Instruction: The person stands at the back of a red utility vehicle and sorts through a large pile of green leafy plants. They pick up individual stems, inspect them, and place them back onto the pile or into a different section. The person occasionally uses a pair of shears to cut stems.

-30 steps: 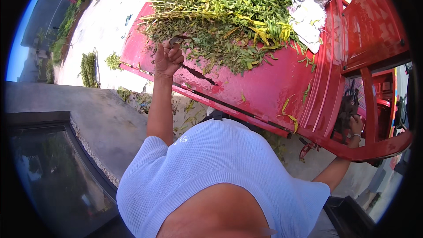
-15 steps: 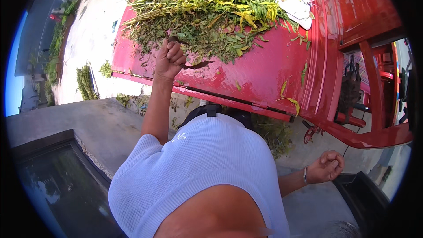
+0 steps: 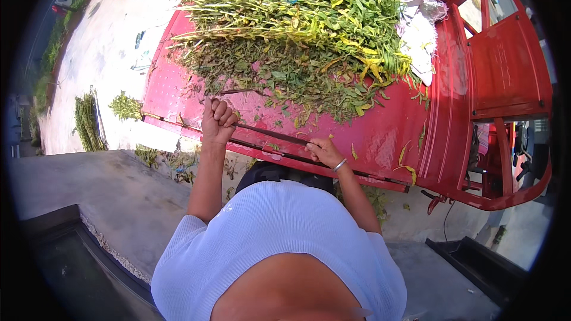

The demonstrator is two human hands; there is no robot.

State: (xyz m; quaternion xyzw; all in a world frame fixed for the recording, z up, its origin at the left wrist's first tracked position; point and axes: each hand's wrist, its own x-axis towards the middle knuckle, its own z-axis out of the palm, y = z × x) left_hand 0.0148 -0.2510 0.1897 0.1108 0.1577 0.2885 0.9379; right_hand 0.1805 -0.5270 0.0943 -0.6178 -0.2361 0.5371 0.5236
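A dark brown strip [image 3: 273, 135] runs taut between my two hands above the near edge of a red truck bed [image 3: 380, 142]. My left hand [image 3: 219, 120] is closed in a fist round one part of it. Beyond that fist, another length of strip sticks out toward the loose leaves. The fingers of my right hand [image 3: 325, 153], with a bracelet at the wrist, pinch the other end. Just past my hands lie scattered leaves [image 3: 285, 74] and a thick pile of cut green stalks [image 3: 297, 12], their bare ends to the left.
A white sack [image 3: 418, 38] lies to the right of the pile, by the red metal cab frame [image 3: 505, 77]. On the pale ground at left are a bundle of stalks [image 3: 89, 122] and a small leafy heap [image 3: 125, 107]. A black trough-like object [image 3: 476, 267] sits at lower right.
My right hand has come up from the lower right and taken hold of the strip, which is now stretched out. My left hand stays closed, slightly lower. The view has shifted.
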